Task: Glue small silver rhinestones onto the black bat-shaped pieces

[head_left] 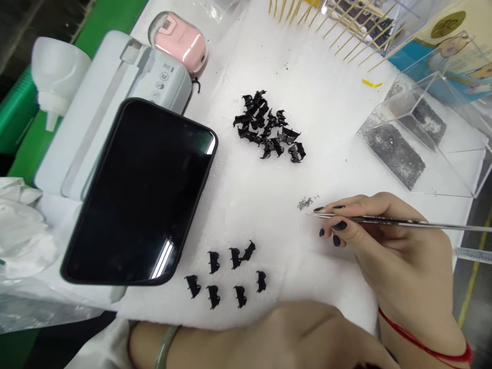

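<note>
Seven small black parts (226, 277) are laid out in two loose rows just beyond the left hand (292, 333) and well to the left of the right hand (388, 246); two of them in the far row are touching. A pair of thin metal tweezers (384, 221) is held in the right hand, pinched between the thumb and the dark-nailed fingers, with the remaining fingers curled under. Whether the two tips are pressed together cannot be made out. The long axis of the tweezers runs nearly level from right to left, the tip pointing left past the fingertips. A small scatter of grey specks (305, 203) lies on the white pad (330, 102) just beyond and slightly left of that tip, close to it but apart; the right hand is by far the nearer to it. A heap of the same black parts (269, 130) is seen farther out, beyond the specks and to the left of the right hand. The left hand is stretched across the near edge with its back up and a pale green bangle (166, 344) at the wrist; its fingers are cut off by the edge of the view, so how far open it is, and whether anything is held, cannot be told. A dark phone (142, 195) is propped beyond the left wrist, and a clear plastic box (418, 138) stands beyond the right hand.
</note>
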The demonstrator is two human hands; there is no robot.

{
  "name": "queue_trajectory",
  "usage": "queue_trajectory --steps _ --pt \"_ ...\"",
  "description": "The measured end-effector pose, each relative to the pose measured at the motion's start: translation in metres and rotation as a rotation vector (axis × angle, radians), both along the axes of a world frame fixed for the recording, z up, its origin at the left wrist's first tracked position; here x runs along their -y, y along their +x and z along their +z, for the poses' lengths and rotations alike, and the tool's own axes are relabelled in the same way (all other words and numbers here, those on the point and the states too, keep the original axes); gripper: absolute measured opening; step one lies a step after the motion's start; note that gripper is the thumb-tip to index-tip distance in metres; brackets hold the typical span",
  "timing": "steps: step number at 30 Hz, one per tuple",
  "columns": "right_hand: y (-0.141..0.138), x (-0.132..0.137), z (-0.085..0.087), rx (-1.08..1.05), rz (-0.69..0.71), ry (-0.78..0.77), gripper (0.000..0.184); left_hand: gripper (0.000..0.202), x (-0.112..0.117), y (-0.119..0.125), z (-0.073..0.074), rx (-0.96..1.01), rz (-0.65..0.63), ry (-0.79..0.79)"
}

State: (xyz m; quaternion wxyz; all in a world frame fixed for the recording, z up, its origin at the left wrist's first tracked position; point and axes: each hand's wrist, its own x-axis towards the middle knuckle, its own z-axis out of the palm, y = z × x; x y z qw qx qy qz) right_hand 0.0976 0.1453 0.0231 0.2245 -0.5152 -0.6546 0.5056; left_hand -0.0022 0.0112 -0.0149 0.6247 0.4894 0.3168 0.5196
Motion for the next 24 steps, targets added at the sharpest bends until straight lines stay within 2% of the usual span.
queue_trajectory --steps 4,8,11,13,16,19,24 --pt "0.017 0.000 0.009 -0.027 0.041 0.118 0.021 0.022 0.000 -0.013 0.016 -0.142 0.255 -0.082" --pt "0.052 0.007 0.018 -0.073 0.156 0.156 0.025 0.025 0.006 -0.015 0.024 -0.165 0.228 -0.295" --pt "0.068 0.017 0.015 -0.219 0.162 0.030 0.020 0.024 0.011 -0.011 0.023 -0.019 0.212 -0.451" --pt "0.069 0.023 0.008 -0.323 0.168 -0.043 0.016 0.022 0.011 -0.009 0.022 0.058 0.223 -0.521" --pt "0.063 0.028 -0.003 -0.442 0.247 -0.058 0.013 0.024 0.007 -0.009 0.025 0.086 0.274 -0.548" --pt "0.057 0.029 -0.007 -0.512 0.301 -0.058 0.012 0.029 0.003 -0.010 0.029 0.056 0.332 -0.547" --pt "0.058 0.030 -0.009 -0.545 0.380 -0.038 0.016 0.027 0.003 -0.010 0.033 -0.052 0.407 -0.527"
